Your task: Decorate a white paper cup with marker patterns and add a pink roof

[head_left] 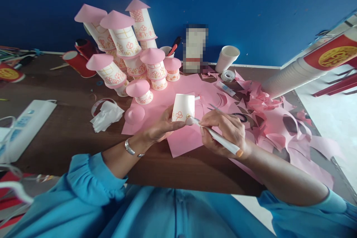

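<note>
My left hand (161, 124) is closed around a white paper cup (183, 106), with its thumb along the lower edge. Red and yellow flower drawings run along the cup's lower part. In my right hand (224, 130) is a white marker (220, 139) with an orange end; its tip is at the cup's lower right, close to my left thumb. Beneath both hands lies a pink paper sheet (158, 108). Behind my left hand stand several decorated cup towers (122, 41) with pink cone roofs. A loose pink cone (134, 114) rests left of the cup.
Pink paper scraps (279, 126) cover the right side, with scissors (240, 116) among them. A long stack of paper cups (312, 65) leans at the right. At the back are a foam cup (228, 58) and a tape roll (228, 76). A power strip (30, 130) lies left.
</note>
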Motion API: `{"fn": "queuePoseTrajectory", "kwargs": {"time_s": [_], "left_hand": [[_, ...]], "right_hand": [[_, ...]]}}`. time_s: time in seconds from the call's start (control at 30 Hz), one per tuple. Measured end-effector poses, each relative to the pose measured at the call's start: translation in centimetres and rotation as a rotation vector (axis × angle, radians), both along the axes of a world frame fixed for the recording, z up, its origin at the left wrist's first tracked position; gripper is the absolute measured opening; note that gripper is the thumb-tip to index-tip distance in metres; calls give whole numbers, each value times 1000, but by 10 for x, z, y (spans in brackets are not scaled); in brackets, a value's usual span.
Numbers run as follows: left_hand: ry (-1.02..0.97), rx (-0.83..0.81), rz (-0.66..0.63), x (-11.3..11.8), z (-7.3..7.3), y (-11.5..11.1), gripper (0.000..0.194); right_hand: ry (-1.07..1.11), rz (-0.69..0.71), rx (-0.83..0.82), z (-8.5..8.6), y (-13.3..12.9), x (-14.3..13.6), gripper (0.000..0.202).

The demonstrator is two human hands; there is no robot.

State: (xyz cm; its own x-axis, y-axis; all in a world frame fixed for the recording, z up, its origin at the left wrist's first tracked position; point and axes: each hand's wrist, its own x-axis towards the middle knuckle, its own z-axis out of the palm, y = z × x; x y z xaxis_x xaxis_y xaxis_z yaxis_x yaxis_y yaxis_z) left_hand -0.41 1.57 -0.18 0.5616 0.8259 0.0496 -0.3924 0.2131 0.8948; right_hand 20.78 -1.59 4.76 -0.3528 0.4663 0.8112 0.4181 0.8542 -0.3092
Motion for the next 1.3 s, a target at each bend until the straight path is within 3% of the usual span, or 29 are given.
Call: {"fn": "queuePoseTrajectory", "kwargs": {"time_s": [0.63,0.97,1.3], "left_hand": [[-16,25,-31,1,3,2,30],[30,17,-15,2,9,0,43],[12,17,-20,1,1,2,44]], "right_hand": [[19,-6,-36,-2,-3,-1,28],[-2,-4,-41,-4,-3,1,28],[-20,3,-40,-2,-3,1,28]]}}
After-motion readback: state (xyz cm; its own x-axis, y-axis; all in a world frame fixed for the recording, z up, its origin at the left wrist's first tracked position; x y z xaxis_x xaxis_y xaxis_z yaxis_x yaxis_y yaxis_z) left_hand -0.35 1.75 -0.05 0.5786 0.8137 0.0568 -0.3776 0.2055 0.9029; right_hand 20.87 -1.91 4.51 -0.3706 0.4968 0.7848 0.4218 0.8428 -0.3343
